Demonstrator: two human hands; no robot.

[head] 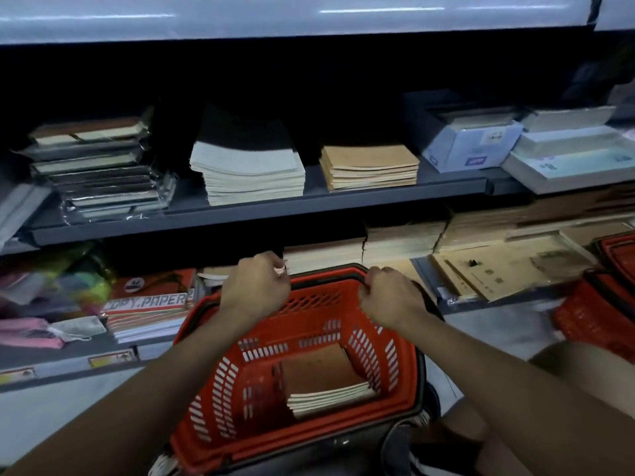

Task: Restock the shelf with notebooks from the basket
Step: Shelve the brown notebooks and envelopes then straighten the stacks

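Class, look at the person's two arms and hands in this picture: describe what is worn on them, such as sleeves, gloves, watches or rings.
Both arms are bare from the lower edge of the picture to the fingers, so no sleeve shows. The left hand and right hand wear no gloves. No watch, bracelet or ring shows on either wrist or hand, though the picture is somewhat blurred, so a thin ring could be missed.

Non-task stock, lower left
Copy paper packs (147, 304) lie beside a white face mask (77, 328); a second red basket (598, 304) sits far right.
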